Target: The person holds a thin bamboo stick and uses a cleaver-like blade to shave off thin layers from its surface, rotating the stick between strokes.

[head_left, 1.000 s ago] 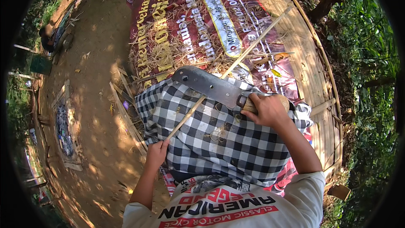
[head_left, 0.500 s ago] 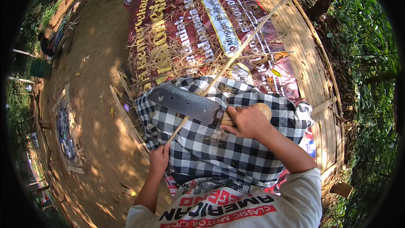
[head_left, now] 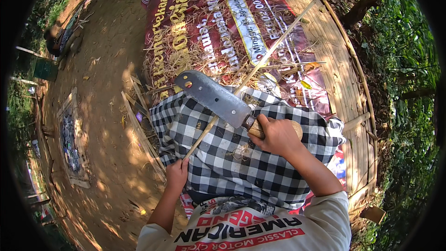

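Note:
A long pale wooden strip [head_left: 275, 46], perhaps bamboo, slants across my lap from lower left to far upper right. Its near end is gripped in my left hand [head_left: 177, 173]. My right hand [head_left: 278, 135] is wrapped around the wooden handle of a machete [head_left: 214, 98] with a broad, dark blade with several holes and a rounded tip. The blade lies across the strip and hides a stretch of it; whether the edge touches cannot be seen. Beneath both is a black-and-white checkered cloth [head_left: 227, 167] spread over my legs.
A red printed banner [head_left: 162, 28] strewn with curly shavings [head_left: 179, 60] covers part of a bamboo platform [head_left: 344, 79]. Split wood pieces [head_left: 141, 130] lean at the left edge. On the dirt ground is a wood-framed pit [head_left: 69, 142]. A person [head_left: 58, 39] is at the far left.
The machete's tip has swung away from me and to the right, and its blade has tilted. My right hand has shifted slightly; my left hand keeps its grip on the strip.

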Demonstrator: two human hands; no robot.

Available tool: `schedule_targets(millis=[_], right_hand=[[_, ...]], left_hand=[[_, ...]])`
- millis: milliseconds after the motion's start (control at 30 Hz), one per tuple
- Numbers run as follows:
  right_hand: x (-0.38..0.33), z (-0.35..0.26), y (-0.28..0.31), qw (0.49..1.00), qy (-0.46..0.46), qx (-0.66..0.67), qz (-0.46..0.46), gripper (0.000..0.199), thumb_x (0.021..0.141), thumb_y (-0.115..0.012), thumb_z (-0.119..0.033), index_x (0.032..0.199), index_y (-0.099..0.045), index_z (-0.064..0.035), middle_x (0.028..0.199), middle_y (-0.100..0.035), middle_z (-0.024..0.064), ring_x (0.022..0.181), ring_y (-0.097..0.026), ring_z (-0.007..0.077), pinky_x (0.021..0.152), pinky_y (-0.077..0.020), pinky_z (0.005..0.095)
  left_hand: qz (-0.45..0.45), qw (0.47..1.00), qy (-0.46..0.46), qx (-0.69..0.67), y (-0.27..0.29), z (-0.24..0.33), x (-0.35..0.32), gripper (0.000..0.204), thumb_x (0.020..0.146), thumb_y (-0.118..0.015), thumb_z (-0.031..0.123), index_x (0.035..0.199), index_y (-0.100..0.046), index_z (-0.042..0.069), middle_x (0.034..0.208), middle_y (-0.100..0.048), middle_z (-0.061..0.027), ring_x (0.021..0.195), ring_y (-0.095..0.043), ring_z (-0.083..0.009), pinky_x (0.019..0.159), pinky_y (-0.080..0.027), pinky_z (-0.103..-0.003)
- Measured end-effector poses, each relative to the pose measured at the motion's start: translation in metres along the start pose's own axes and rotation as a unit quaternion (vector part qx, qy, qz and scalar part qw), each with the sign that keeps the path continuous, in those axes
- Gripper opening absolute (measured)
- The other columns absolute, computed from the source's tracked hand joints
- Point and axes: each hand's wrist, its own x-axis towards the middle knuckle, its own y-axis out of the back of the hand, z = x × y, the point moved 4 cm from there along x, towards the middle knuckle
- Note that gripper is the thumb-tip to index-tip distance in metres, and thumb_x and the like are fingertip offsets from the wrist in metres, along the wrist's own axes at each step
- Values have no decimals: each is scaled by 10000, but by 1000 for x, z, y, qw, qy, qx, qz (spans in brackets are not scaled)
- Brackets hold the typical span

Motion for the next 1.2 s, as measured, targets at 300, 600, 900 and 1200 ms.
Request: schedule_targets(millis=[300, 600, 900, 1200], right_hand=[[4, 22, 22, 998, -44, -34, -33, 498, 801, -658, -505, 957, -542, -47, 667, -631, 174, 594, -628, 358, 543, -487, 446], [2, -6, 15, 999, -34, -18, -26, 468, 803, -670, -473, 921, -531, -43, 629, -623, 154, 544, -621, 335, 498, -479, 429], [8, 16, 16, 996, -36, -78, 16, 496, 807, -648, -508, 949, -535, -47, 689, -630, 164, 567, -619, 363, 542, -497, 438], [7, -4, 1, 997, -56, -45, -7, 445, 823, -644, -464, 912, -520, -46, 661, -629, 150, 523, -627, 323, 486, -505, 421]], left_hand=[[2, 999, -27, 17, 8, 5, 0, 376, 915, -600, 271, 653, -555, 6, 535, -520, -212, 522, -555, -410, 462, -415, -452], [-1, 999, -25, 22, 3, 7, 5, 358, 913, -598, 265, 666, -555, 8, 566, -545, -217, 538, -569, -409, 477, -425, -459], [-11, 999, -29, 44, 8, 3, 4, 368, 921, -586, 268, 656, -564, 14, 539, -542, -206, 514, -568, -402, 459, -427, -453], [-8, 999, -38, 34, 2, 3, 9, 380, 916, -587, 292, 655, -564, 16, 545, -540, -216, 523, -564, -416, 470, -428, -475]])
